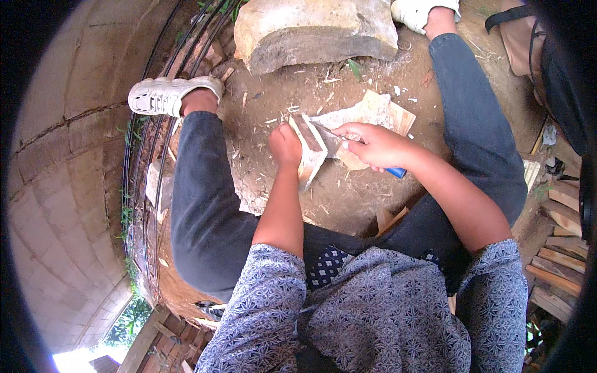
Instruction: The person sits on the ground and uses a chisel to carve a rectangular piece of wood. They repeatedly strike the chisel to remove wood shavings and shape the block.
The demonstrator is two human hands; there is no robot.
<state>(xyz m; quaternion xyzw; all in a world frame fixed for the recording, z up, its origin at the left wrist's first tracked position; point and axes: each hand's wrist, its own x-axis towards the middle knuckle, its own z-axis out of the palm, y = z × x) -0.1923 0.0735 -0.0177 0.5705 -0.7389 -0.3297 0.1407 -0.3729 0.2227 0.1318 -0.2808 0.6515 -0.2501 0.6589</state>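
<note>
My left hand (285,146) grips the side of a pale wooden block (309,151) that stands on end on the dirt between my legs. My right hand (377,146) is closed on a knife with a blue handle (395,172). The knife's blade (328,134) rests on the top end of the block. Flat split pieces of wood (373,115) lie on the ground just behind the block.
A big grey stone (314,28) sits ahead between my feet in white shoes (163,94). Split wood sticks (559,248) are stacked at the right. Black pipes (146,137) and a paved path (56,155) run along the left. Chips litter the dirt.
</note>
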